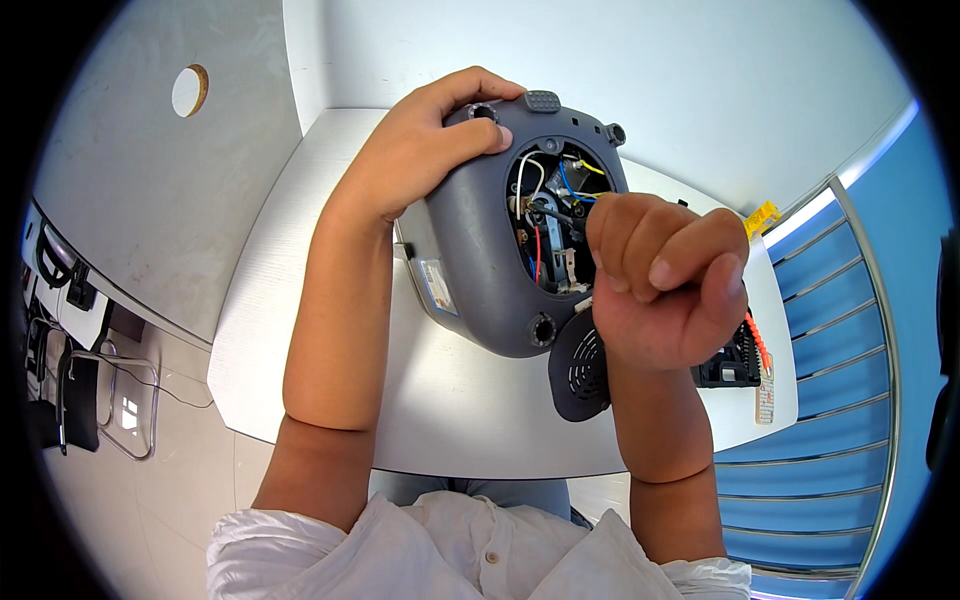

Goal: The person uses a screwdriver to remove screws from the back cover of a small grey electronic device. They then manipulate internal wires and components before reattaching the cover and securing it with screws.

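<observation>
A dark grey rounded appliance, by its look a rice cooker, lies tipped on the table with its underside facing me. Through the oval opening in its base show blue, white, yellow and red wires and metal parts. My left hand grips its upper left edge, thumb pressed on the base near a round foot. In front of the opening's right side is my right hand, fingers curled closed; whatever it may hold is hidden. Below that hand a dark slotted cover leans near the cooker's lower edge.
The white table has curved edges. At its right lie a black tool case, an orange-red coiled item and a yellow object. A metal railing stands beyond; a grey panel rises at left, above a chair.
</observation>
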